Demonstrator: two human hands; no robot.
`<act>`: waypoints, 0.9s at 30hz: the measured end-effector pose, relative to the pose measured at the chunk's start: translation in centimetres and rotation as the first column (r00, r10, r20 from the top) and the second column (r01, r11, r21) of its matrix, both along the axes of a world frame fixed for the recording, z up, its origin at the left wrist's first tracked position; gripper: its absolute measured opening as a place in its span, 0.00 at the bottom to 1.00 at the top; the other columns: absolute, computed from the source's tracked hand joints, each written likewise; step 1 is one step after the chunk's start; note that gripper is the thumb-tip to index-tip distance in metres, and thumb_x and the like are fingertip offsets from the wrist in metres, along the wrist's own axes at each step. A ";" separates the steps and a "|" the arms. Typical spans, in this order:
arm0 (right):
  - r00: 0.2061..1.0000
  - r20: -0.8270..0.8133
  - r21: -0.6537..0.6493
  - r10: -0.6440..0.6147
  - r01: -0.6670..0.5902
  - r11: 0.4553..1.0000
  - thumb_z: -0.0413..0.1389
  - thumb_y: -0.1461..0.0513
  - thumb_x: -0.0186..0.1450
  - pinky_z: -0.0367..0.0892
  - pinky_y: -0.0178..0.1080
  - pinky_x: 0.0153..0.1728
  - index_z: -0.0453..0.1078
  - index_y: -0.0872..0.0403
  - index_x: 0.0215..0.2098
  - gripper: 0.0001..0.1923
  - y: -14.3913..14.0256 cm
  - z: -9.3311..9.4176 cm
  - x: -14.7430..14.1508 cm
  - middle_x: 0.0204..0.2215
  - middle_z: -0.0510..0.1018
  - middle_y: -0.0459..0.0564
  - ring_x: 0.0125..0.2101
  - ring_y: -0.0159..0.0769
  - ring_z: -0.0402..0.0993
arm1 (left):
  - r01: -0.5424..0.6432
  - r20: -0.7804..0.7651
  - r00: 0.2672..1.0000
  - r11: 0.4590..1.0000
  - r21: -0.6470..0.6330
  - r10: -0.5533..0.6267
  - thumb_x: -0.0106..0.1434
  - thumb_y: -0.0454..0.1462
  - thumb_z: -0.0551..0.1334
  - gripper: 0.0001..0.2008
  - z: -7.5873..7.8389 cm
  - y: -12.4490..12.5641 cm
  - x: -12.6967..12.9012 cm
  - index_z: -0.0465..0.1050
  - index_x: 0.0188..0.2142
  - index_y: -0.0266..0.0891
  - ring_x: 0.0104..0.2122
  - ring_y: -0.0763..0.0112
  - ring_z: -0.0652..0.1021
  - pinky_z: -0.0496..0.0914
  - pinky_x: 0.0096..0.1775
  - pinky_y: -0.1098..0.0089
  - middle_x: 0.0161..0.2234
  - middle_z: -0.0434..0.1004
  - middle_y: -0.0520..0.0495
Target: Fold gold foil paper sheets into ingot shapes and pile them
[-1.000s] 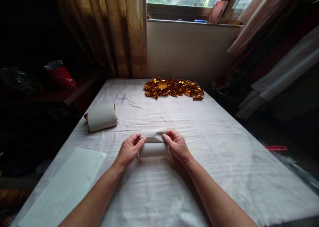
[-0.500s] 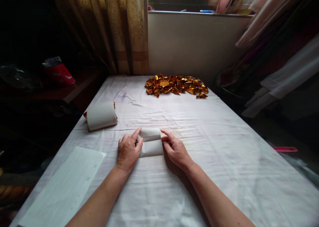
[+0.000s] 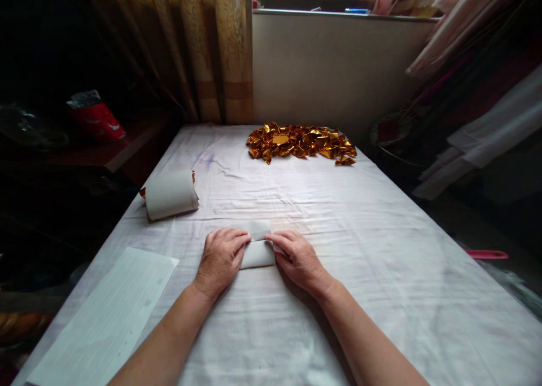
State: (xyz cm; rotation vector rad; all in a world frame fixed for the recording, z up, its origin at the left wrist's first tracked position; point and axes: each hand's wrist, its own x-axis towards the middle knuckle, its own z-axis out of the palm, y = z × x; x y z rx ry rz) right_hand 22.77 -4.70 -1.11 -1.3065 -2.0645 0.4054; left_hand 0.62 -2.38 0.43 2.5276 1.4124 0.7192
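My left hand (image 3: 221, 256) at seven o'clock and my right hand (image 3: 296, 256) at five o'clock are both bare, no rings or watch showing, forearms uncovered with no sleeve reaching them.

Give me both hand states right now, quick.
Left hand: fingers curled, pressing down on the left end of the folded paper.
Right hand: fingers flat, pressing the paper's right end against the white cloth.
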 end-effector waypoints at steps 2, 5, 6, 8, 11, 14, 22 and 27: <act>0.999 0.049 0.021 0.009 -0.010 1.000 0.54 0.71 0.59 0.68 0.45 0.50 0.71 0.45 0.53 0.26 -0.1 0.1 0.2 0.49 0.75 0.51 0.49 0.41 0.70 | 0.002 -0.010 1.000 1.000 -0.015 -0.002 0.66 0.35 0.56 0.14 0.1 -0.1 -0.1 0.77 0.47 0.47 0.50 0.61 0.74 0.62 0.53 0.55 0.48 0.79 0.48; 0.991 0.128 0.037 0.040 -0.045 0.998 0.56 0.71 0.57 0.66 0.48 0.53 0.72 0.45 0.52 0.26 -0.3 0.3 0.5 0.56 0.70 0.54 0.54 0.44 0.67 | 0.000 -0.025 1.000 0.998 -0.057 -0.001 0.67 0.37 0.57 0.13 0.3 -0.2 -0.3 0.76 0.48 0.47 0.52 0.60 0.73 0.61 0.55 0.54 0.50 0.78 0.48; 0.987 0.153 0.033 0.056 -0.061 0.998 0.57 0.70 0.57 0.65 0.49 0.54 0.72 0.45 0.52 0.26 -0.4 0.5 0.6 0.58 0.68 0.55 0.55 0.45 0.66 | 0.006 -0.030 1.000 0.997 -0.077 -0.008 0.67 0.39 0.57 0.13 0.4 -0.2 -0.4 0.76 0.48 0.47 0.52 0.59 0.73 0.60 0.55 0.53 0.50 0.78 0.48; 0.976 0.196 0.012 0.091 -0.095 0.995 0.59 0.68 0.59 0.63 0.51 0.55 0.73 0.44 0.52 0.24 -0.5 0.8 0.7 0.61 0.65 0.55 0.59 0.47 0.62 | 0.037 -0.039 0.998 0.992 -0.120 -0.042 0.66 0.43 0.59 0.15 0.6 -0.2 -0.8 0.75 0.50 0.48 0.54 0.58 0.71 0.59 0.56 0.52 0.52 0.76 0.47; 0.960 0.243 -0.031 0.139 -0.135 0.990 0.61 0.60 0.62 0.60 0.55 0.57 0.72 0.44 0.53 0.20 -0.6 1.4 0.6 0.62 0.65 0.55 0.62 0.51 0.58 | 0.104 -0.055 0.992 0.979 -0.177 -0.115 0.62 0.49 0.63 0.22 0.7 -0.2 -1.4 0.71 0.54 0.48 0.57 0.56 0.68 0.56 0.59 0.50 0.56 0.73 0.46; 0.947 0.270 -0.066 0.172 -0.160 0.985 0.59 0.54 0.64 0.59 0.56 0.56 0.71 0.45 0.54 0.20 -0.6 1.9 0.3 0.60 0.69 0.54 0.62 0.54 0.57 | 0.138 -0.069 0.985 0.968 -0.212 -0.156 0.57 0.50 0.67 0.27 0.7 -0.2 -2.1 0.70 0.54 0.48 0.60 0.54 0.65 0.53 0.61 0.48 0.59 0.69 0.45; 0.941 0.287 -0.077 0.181 -0.165 0.983 0.62 0.50 0.61 0.57 0.54 0.56 0.71 0.47 0.54 0.24 -0.4 2.3 0.2 0.58 0.72 0.52 0.60 0.53 0.61 | 0.151 -0.053 0.984 0.961 -0.231 -0.168 0.58 0.45 0.67 0.15 0.7 -0.4 -2.4 0.73 0.44 0.46 0.61 0.56 0.65 0.49 0.63 0.47 0.59 0.70 0.46; 0.949 0.276 -0.057 0.151 -0.141 0.988 0.62 0.53 0.62 0.58 0.52 0.56 0.72 0.49 0.53 0.21 -0.2 1.9 0.1 0.56 0.73 0.53 0.59 0.49 0.63 | 0.131 -0.064 0.987 0.966 -0.223 -0.149 0.59 0.44 0.66 0.14 0.6 -0.4 -2.3 0.72 0.44 0.46 0.60 0.57 0.66 0.50 0.63 0.47 0.59 0.70 0.47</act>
